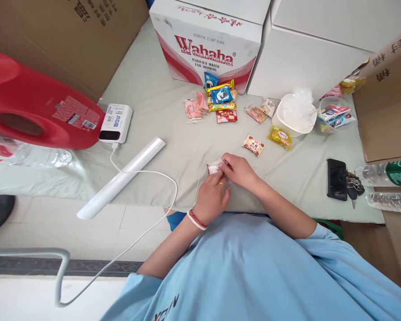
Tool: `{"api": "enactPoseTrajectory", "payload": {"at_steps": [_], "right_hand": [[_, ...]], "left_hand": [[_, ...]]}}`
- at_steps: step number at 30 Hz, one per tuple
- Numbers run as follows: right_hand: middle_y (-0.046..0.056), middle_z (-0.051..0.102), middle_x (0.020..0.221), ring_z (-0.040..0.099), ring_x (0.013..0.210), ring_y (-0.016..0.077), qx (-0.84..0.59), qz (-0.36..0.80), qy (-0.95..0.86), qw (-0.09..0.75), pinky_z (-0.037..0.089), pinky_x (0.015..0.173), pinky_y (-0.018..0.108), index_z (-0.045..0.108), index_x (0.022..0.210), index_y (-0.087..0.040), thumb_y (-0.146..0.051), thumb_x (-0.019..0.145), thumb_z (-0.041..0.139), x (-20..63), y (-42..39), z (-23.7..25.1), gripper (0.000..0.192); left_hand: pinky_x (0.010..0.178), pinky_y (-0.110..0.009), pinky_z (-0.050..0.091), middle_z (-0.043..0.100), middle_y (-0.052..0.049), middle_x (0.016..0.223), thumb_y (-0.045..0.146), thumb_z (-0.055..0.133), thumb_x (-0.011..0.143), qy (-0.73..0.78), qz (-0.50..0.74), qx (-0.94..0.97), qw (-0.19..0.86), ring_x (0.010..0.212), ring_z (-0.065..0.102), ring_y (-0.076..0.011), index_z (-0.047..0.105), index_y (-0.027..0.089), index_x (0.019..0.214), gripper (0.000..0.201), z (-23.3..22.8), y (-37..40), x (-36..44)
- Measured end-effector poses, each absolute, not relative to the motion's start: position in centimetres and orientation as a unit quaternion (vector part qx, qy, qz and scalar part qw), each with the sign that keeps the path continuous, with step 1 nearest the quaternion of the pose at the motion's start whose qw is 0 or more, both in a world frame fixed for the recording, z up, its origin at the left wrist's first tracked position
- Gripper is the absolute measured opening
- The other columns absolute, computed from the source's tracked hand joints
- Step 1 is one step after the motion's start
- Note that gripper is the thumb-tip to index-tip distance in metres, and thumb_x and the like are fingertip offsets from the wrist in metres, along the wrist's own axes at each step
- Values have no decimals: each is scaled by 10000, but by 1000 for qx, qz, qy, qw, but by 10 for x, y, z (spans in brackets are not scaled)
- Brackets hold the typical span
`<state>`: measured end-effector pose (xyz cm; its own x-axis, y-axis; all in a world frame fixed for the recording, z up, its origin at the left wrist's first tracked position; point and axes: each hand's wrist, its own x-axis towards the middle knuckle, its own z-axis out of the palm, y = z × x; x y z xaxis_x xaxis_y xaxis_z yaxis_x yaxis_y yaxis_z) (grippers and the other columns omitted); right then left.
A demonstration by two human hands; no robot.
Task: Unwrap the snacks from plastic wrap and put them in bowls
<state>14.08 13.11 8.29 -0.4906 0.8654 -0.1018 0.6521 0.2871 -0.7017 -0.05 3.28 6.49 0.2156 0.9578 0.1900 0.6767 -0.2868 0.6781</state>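
Both hands meet over the near edge of the worktop (pixel 160 111), which is covered with a pale grey-green cloth. The left hand (pixel 211 196), with a red and white bracelet at its wrist, and the right hand (pixel 241 170) together pinch a small pink and white snack packet (pixel 214 168); each grip is clenched on the packet, fingertips at its right end, and the packet sits just above the cloth near the middle of the near edge.

Just beyond the hands lies a red and cream wrapped snack (pixel 253 145), and beside it a yellow wrapped snack (pixel 280 137). A white plastic bowl lined with clear film (pixel 296 114) stands further back, towards the right. A heap of mixed coloured snack packets (pixel 217 102) lies against a red and white cardboard water box (pixel 214 42) at the far edge. A black phone with keys (pixel 337 179) rests near the right edge. A white power bank (pixel 116 123) and a long white roll (pixel 122 178) lie to the left.
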Motion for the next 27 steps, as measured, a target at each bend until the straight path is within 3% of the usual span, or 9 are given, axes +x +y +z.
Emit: {"api": "enactPoseTrajectory", "payload": {"at_steps": [4, 6, 9, 12, 16, 20, 22, 25, 27], "right_hand": [[71, 645, 921, 593, 877, 216, -451, 324, -817, 152, 436, 780, 307, 575, 923, -211, -182, 956, 463, 134, 133, 70, 120], [73, 645, 930, 594, 891, 219, -446, 327, -816, 166, 449, 802, 316, 584, 941, -211, -180, 955, 461, 137, 130, 68, 127], [66, 663, 940, 603, 885, 210, -447, 353, -800, 187, 466, 821, 325, 601, 955, -211, -177, 950, 461, 144, 124, 70, 144], [46, 674, 911, 623, 833, 201, -479, 417, -739, 224, 496, 803, 336, 600, 979, -218, -310, 995, 480, 155, 114, 71, 151], [27, 704, 968, 678, 856, 195, -494, 602, -554, 294, 557, 754, 337, 543, 1144, -252, -583, 996, 506, 179, 93, 68, 365], [39, 725, 1061, 692, 932, 189, -491, 675, -448, 321, 580, 778, 327, 545, 1200, -259, -620, 905, 660, 211, 77, 61, 480], [42, 727, 1075, 695, 909, 187, -493, 684, -429, 324, 585, 756, 321, 558, 1169, -256, -611, 857, 723, 226, 73, 58, 501], [53, 724, 1143, 708, 888, 192, -479, 682, -445, 326, 602, 778, 349, 558, 1176, -258, -598, 839, 746, 245, 69, 59, 514], [50, 730, 1126, 714, 863, 194, -484, 657, -475, 329, 607, 816, 377, 560, 1193, -258, -589, 848, 738, 258, 70, 62, 510]], "left_hand": [[921, -396, 574, 685, -105, 1286, 341, 523, 1001, 652, 442, 555, 267, 1152, 663, -241, 702, 224, 1188, 284, 61, 29, -29], [827, -387, 569, 690, -123, 1163, 425, 561, 985, 714, 426, 491, 261, 976, 674, -233, 691, 188, 1180, 333, 52, 31, -33], [860, -428, 556, 676, -104, 1008, 440, 630, 932, 720, 356, 525, 282, 874, 648, -238, 679, 159, 1184, 381, 39, 41, -24], [918, -437, 555, 661, -115, 1068, 332, 654, 903, 692, 364, 576, 239, 1002, 647, -262, 652, 167, 1230, 366, 38, 45, -4], [1062, -481, 516, 638, -134, 1308, 208, 545, 957, 607, 377, 678, 169, 1279, 589, -279, 651, 218, 1276, 336, 48, 35, 30], [1206, -589, 392, 592, -152, 1459, 150, 518, 939, 472, 327, 802, 165, 1508, 406, -309, 739, 201, 967, 228, 51, 19, 58], [1225, -584, 382, 604, -155, 1458, 162, 542, 921, 413, 311, 834, 191, 1535, 372, -302, 727, 201, 855, 200, 50, 15, 61], [1186, -546, 449, 693, -122, 1333, 166, 549, 928, 384, 318, 836, 229, 1470, 474, -274, 724, 228, 948, 187, 48, 12, 48], [1127, -543, 499, 701, -123, 1294, 170, 548, 937, 445, 334, 802, 216, 1431, 515, -292, 713, 233, 991, 185, 43, 10, 30]]}}
